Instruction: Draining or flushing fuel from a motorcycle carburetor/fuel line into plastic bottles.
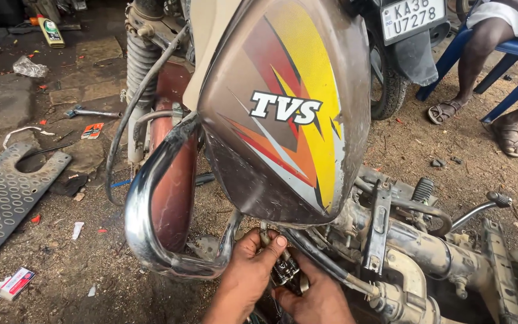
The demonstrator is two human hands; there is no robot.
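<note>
Left hand (248, 264) and right hand (318, 299), fingers clamped on a small dark metal engine part (284, 270), beneath the grey flame-patterned motorcycle fuel tank (283, 108); curved chrome crash guard (151, 198) just left.

a perforated metal plate (1, 201) lies on the dirt ground (79, 264) at the left, a small red and white box (17, 282) near its lower end. a spanner (91, 112) rests further up, with a crumpled plastic bag (29, 67) and an oil bottle (50, 32) beyond. at the upper right, a seated person's sandalled feet (508, 139) rest beside a blue plastic chair (514, 51).
</note>
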